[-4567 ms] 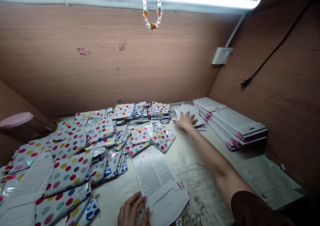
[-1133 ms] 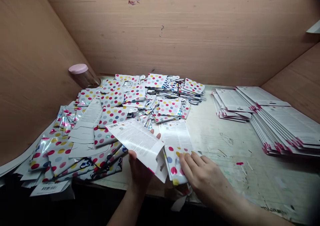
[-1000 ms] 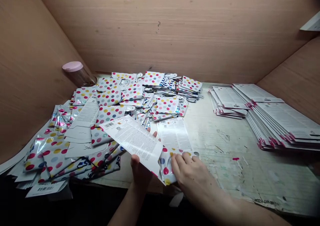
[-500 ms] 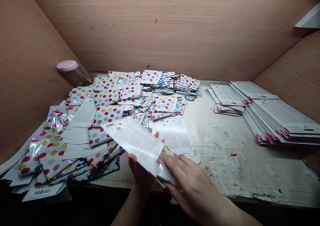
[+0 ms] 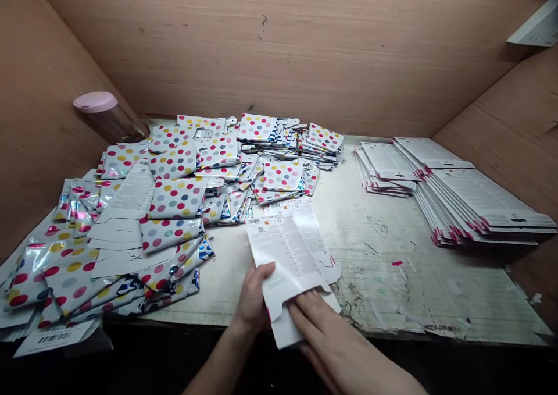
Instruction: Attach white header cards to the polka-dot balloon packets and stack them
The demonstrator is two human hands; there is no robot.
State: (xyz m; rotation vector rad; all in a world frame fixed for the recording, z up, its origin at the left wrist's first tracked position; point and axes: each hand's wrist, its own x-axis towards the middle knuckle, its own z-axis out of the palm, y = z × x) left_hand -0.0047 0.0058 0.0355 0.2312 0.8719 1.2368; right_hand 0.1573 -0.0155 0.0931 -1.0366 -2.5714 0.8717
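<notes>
My left hand (image 5: 253, 293) is closed on the left edge of a flat white cardboard sleeve (image 5: 283, 249), its thumb lying on top. The sleeve has fine print, a barcode and pink edges, and its open end faces me. Stretched fingers of my right hand (image 5: 325, 325) reach into that opening, so their tips are hidden; the thumb is out of sight below the sleeve. What lies inside cannot be seen. Under the sleeve's far end, another printed white sleeve (image 5: 316, 232) rests on the table.
Polka-dot packets (image 5: 174, 200) are heaped at the left and back, with a printed card (image 5: 131, 197) among them. Stacked white sleeves (image 5: 475, 203) lie at the right. A pink-lidded jar (image 5: 108, 116) leans by the left wall. Paper scraps (image 5: 397, 263) dot the worn tabletop (image 5: 370, 261).
The sleeve has swung from pointing left to pointing away from me. The shiny polka-dot packet at its opening has gone from sight, and my right fingers now reach into the opening.
</notes>
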